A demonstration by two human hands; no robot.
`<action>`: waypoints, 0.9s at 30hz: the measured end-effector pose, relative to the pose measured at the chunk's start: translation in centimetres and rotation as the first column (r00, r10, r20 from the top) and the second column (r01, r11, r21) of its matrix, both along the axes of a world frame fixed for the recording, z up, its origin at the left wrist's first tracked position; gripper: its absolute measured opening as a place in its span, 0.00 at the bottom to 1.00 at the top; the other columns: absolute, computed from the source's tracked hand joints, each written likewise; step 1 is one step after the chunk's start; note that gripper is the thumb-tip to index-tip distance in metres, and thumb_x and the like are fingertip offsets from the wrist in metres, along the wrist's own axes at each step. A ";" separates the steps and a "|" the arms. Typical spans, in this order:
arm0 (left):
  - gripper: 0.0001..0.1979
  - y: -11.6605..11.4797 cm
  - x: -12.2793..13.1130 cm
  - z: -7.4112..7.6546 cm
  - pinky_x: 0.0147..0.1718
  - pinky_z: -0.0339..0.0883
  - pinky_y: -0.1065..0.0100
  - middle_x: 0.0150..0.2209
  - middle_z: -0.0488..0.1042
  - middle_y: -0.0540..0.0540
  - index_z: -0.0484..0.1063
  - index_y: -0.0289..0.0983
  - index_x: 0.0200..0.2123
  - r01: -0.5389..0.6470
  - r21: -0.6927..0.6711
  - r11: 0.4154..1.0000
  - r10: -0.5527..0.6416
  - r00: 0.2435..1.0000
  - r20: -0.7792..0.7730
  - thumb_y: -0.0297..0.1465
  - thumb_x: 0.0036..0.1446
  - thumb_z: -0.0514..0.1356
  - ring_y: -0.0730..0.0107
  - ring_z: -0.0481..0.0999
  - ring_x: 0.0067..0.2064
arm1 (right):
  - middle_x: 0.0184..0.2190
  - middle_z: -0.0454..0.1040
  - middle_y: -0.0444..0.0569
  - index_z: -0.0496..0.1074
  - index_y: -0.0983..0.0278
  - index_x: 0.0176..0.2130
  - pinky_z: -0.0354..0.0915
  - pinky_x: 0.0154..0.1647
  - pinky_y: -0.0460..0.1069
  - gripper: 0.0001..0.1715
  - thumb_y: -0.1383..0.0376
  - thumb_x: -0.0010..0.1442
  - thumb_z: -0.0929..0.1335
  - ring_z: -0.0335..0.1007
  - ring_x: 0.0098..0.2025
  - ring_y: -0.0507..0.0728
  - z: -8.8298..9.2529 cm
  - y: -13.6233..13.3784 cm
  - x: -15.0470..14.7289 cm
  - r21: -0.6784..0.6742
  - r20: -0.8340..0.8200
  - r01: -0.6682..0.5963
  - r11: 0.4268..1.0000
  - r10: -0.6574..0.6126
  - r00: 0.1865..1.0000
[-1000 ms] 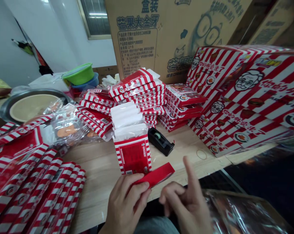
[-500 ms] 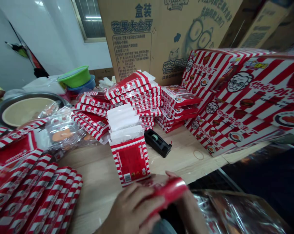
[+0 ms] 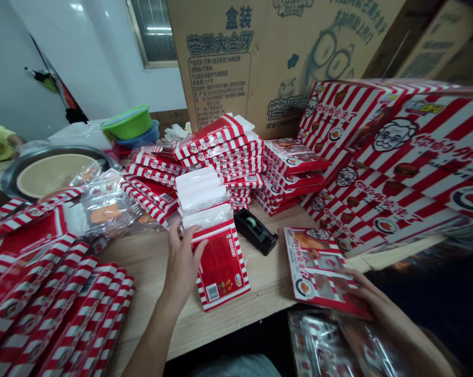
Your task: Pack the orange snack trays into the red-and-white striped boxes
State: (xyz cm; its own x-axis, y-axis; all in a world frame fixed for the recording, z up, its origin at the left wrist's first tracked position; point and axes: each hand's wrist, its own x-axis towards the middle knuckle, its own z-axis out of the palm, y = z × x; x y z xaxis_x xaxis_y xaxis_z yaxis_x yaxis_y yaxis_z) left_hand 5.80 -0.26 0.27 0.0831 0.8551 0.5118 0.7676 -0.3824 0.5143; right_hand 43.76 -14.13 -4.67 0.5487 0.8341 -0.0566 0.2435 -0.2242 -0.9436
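Now, your left hand [image 3: 181, 267] is spread, fingers at the open top of an upright striped box [image 3: 222, 267], though whether it grips you cannot tell. Your right hand [image 3: 372, 296] holds the corner of a flat printed box [image 3: 318, 269] at the table's [image 3: 268, 283] front edge; released, it could slide onto the shiny bags [image 3: 318, 345]. Hard pressing could tip the upright box toward the tape dispenser [image 3: 255, 231]. Tabletop shows between your hands; stacked boxes [image 3: 221, 152] crowd behind.
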 end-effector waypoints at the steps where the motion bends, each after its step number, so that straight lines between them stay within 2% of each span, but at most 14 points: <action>1: 0.09 0.1 0.0 0.1 0.53 0.62 0.53 0.52 0.57 0.40 0.70 0.37 0.42 0.006 0.015 1.000 -0.006 1.000 0.022 0.30 0.58 0.56 0.56 0.64 0.55 | 0.26 0.76 0.55 0.76 0.56 0.27 0.65 0.24 0.57 0.13 0.59 0.35 0.73 0.72 0.30 0.68 0.3 1.2 0.0 -0.023 0.008 -0.001 1.000 0.001 1.000; 2: 0.07 -0.1 0.1 0.4 0.51 0.64 0.56 0.48 0.58 0.42 0.71 0.37 0.39 0.014 0.041 0.999 -0.015 0.999 0.038 0.29 0.58 0.55 0.59 0.66 0.52 | 0.23 0.74 0.53 0.76 0.56 0.27 0.65 0.25 0.58 0.14 0.60 0.34 0.74 0.71 0.30 0.68 0.6 2.3 -0.2 -0.017 0.038 0.026 1.000 -0.025 0.999; 4: 0.06 -0.7 0.0 1.1 0.48 0.66 0.60 0.44 0.59 0.44 0.71 0.37 0.35 0.031 0.118 0.992 -0.036 0.999 0.038 0.28 0.59 0.54 0.63 0.67 0.48 | 0.22 0.72 0.52 0.75 0.56 0.28 0.65 0.34 0.62 0.14 0.61 0.35 0.75 0.70 0.35 0.70 1.5 3.7 -1.4 0.119 0.151 0.108 0.987 -0.126 0.980; 6: 0.06 -1.7 -0.1 2.0 0.46 0.66 0.63 0.44 0.60 0.44 0.71 0.38 0.35 0.069 0.224 0.972 -0.067 0.998 -0.013 0.26 0.59 0.54 0.65 0.67 0.47 | 0.31 0.74 0.54 0.76 0.58 0.31 0.59 0.49 0.64 0.12 0.59 0.42 0.73 0.67 0.45 0.71 2.5 4.5 -4.1 0.281 0.233 0.085 0.956 -0.154 0.960; 7: 0.06 -2.3 -0.2 2.3 0.45 0.67 0.64 0.45 0.60 0.44 0.70 0.38 0.36 0.090 0.273 0.958 -0.080 0.996 -0.048 0.25 0.58 0.55 0.66 0.66 0.47 | 0.38 0.74 0.55 0.76 0.59 0.34 0.54 0.55 0.64 0.13 0.57 0.47 0.72 0.64 0.50 0.70 2.9 4.8 -6.0 0.301 0.229 0.010 0.953 -0.083 0.970; 9: 0.06 -3.4 -0.3 2.5 0.43 0.67 0.67 0.45 0.60 0.45 0.70 0.39 0.36 0.123 0.346 0.930 -0.096 0.991 -0.095 0.24 0.58 0.56 0.67 0.66 0.47 | 0.47 0.73 0.52 0.75 0.58 0.43 0.55 0.58 0.60 0.17 0.55 0.55 0.68 0.64 0.53 0.64 3.7 5.3 -10.3 0.302 0.172 -0.135 0.944 0.085 0.981; 10: 0.06 -3.9 -0.3 2.3 0.42 0.66 0.68 0.44 0.61 0.45 0.70 0.40 0.36 0.120 0.367 0.923 -0.095 0.992 -0.086 0.24 0.57 0.57 0.68 0.66 0.46 | 0.50 0.71 0.51 0.73 0.58 0.47 0.52 0.60 0.59 0.19 0.55 0.58 0.67 0.62 0.56 0.63 3.9 5.6 -12.6 0.335 0.052 -0.193 0.922 0.186 0.981; 13: 0.08 -5.3 -0.3 0.9 0.40 0.68 0.68 0.41 0.65 0.46 0.67 0.40 0.39 0.034 0.368 0.929 -0.099 0.982 0.158 0.25 0.55 0.59 0.68 0.69 0.43 | 0.55 0.68 0.50 0.67 0.56 0.54 0.54 0.60 0.59 0.24 0.51 0.62 0.62 0.62 0.57 0.60 4.0 6.4 -18.3 0.485 -0.315 -0.249 0.838 0.433 0.845; 15: 0.15 -6.1 -0.2 0.0 0.39 0.70 0.68 0.41 0.68 0.45 0.62 0.40 0.50 -0.027 0.266 0.964 -0.096 0.894 0.438 0.29 0.58 0.56 0.68 0.72 0.42 | 0.51 0.71 0.51 0.70 0.58 0.50 0.58 0.57 0.57 0.22 0.49 0.62 0.62 0.65 0.53 0.60 3.9 6.8 -20.6 0.528 -0.427 -0.178 0.830 0.441 0.789; 18: 0.19 -7.3 0.2 -0.5 0.38 0.71 0.70 0.42 0.74 0.43 0.58 0.39 0.56 0.005 0.017 1.000 -0.015 0.704 0.710 0.31 0.61 0.50 0.68 0.75 0.42 | 0.38 0.74 0.47 0.71 0.59 0.38 0.64 0.46 0.53 0.14 0.53 0.57 0.68 0.69 0.42 0.58 4.2 6.7 -21.9 0.499 -0.481 -0.089 0.862 0.361 0.799; 20: 0.17 -7.8 0.4 0.1 0.41 0.71 0.69 0.43 0.76 0.44 0.64 0.39 0.53 0.080 -0.111 0.991 0.035 0.634 0.773 0.31 0.60 0.51 0.66 0.76 0.43 | 0.32 0.72 0.44 0.68 0.58 0.34 0.65 0.40 0.50 0.12 0.56 0.53 0.71 0.69 0.36 0.56 4.8 6.3 -22.0 0.472 -0.530 -0.099 0.876 0.372 0.762; 22: 0.18 -7.8 0.4 1.0 0.42 0.71 0.66 0.45 0.76 0.43 0.67 0.38 0.51 0.161 -0.206 0.965 0.072 0.594 0.801 0.29 0.57 0.53 0.63 0.75 0.46 | 0.32 0.72 0.43 0.68 0.57 0.36 0.65 0.38 0.49 0.14 0.56 0.51 0.72 0.69 0.35 0.56 5.4 5.9 -21.8 0.455 -0.596 -0.141 0.879 0.419 0.685; 25: 0.18 -7.4 0.3 1.9 0.42 0.71 0.64 0.45 0.76 0.42 0.69 0.37 0.50 0.263 -0.324 0.909 0.136 0.546 0.827 0.30 0.56 0.53 0.61 0.75 0.46 | 0.37 0.75 0.46 0.70 0.54 0.45 0.65 0.43 0.52 0.20 0.51 0.53 0.70 0.71 0.40 0.58 6.1 5.6 -21.3 0.448 -0.648 -0.207 0.870 0.476 0.595; 27: 0.17 -7.0 0.2 2.0 0.43 0.71 0.62 0.44 0.77 0.40 0.72 0.35 0.46 0.327 -0.370 0.870 0.155 0.531 0.833 0.34 0.56 0.54 0.59 0.76 0.45 | 0.40 0.76 0.48 0.74 0.56 0.44 0.63 0.48 0.54 0.19 0.52 0.54 0.70 0.70 0.44 0.60 6.3 5.4 -20.9 0.427 -0.656 -0.274 0.862 0.503 0.563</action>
